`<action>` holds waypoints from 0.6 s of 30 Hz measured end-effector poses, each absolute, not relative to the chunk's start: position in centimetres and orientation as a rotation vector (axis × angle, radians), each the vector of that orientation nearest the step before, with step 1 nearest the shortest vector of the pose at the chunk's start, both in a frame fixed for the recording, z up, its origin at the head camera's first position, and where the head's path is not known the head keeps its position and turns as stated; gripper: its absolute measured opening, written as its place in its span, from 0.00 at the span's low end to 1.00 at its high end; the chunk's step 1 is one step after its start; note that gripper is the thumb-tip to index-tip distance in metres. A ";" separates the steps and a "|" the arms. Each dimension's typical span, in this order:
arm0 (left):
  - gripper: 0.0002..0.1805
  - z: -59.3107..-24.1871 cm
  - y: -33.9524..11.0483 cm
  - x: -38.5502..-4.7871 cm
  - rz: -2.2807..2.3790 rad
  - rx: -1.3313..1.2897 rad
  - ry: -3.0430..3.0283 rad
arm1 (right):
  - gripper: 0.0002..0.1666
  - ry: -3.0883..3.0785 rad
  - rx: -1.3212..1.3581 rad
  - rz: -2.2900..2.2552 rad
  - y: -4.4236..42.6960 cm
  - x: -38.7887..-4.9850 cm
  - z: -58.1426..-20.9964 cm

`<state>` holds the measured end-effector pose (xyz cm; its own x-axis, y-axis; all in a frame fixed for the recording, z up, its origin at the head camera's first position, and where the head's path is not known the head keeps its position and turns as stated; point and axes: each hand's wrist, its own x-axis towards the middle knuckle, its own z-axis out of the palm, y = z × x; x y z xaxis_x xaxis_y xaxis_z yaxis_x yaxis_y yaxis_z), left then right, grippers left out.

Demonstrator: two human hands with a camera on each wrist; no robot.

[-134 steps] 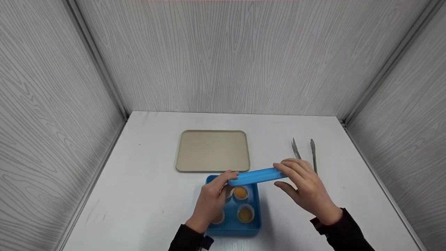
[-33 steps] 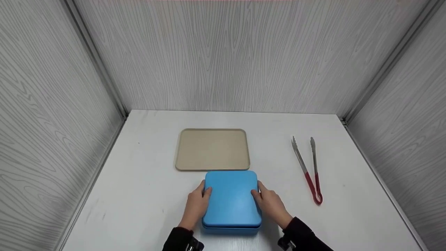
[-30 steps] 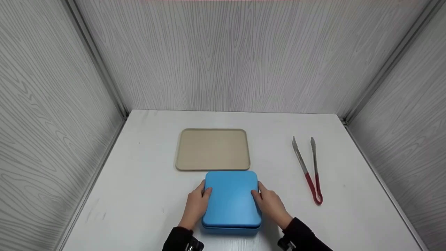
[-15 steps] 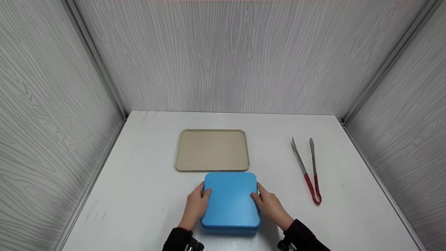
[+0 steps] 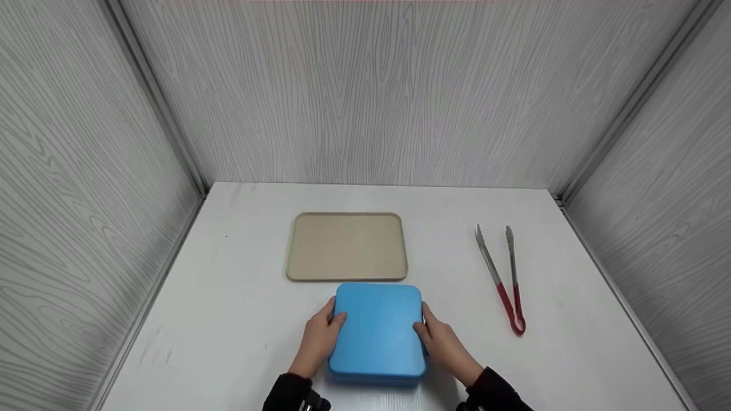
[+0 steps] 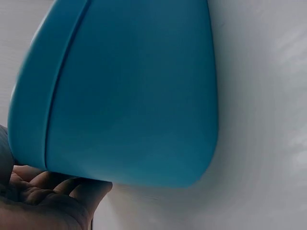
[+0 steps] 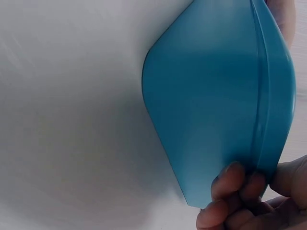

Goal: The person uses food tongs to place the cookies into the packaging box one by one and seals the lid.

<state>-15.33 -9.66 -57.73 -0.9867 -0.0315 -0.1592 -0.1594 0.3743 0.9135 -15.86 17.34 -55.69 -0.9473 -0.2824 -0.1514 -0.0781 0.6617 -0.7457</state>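
A blue rectangular box stands on the white table in front of me, its lid on, hiding what is inside. My left hand grips its left side, thumb over the lid's edge. On the right side my right hand holds it the same way. The left wrist view shows the box wall with the seam under the lid, and the left hand at its end. In the right wrist view the curled fingertips of the right hand touch the wall just below the lid.
A beige tray lies right behind the box, near its far edge. Metal tongs with red handles lie spread to the right. Grey wood-grain panels enclose the table at the back and both sides.
Earliest, the lid was held tilted over the open box, where small round pastries in cups showed. Since then it has been set on and the seam gap has narrowed; the hands have barely moved lately.
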 end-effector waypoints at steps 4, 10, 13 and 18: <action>0.32 -57.9 -9.6 -15.5 1.667 -0.181 2.520 | 0.37 2.649 -0.303 -1.160 17.3 -15.9 -55.8; 0.29 -57.9 -9.7 -15.6 1.674 -0.197 2.556 | 0.37 2.679 -0.287 -1.160 17.1 -16.1 -56.1; 0.28 -57.7 -9.7 -15.6 1.668 -0.215 2.574 | 0.36 2.699 -0.272 -1.148 17.0 -16.2 -56.2; 0.26 -57.4 -9.7 -15.8 1.676 -0.292 2.588 | 0.35 2.748 -0.283 -1.155 16.8 -16.4 -56.3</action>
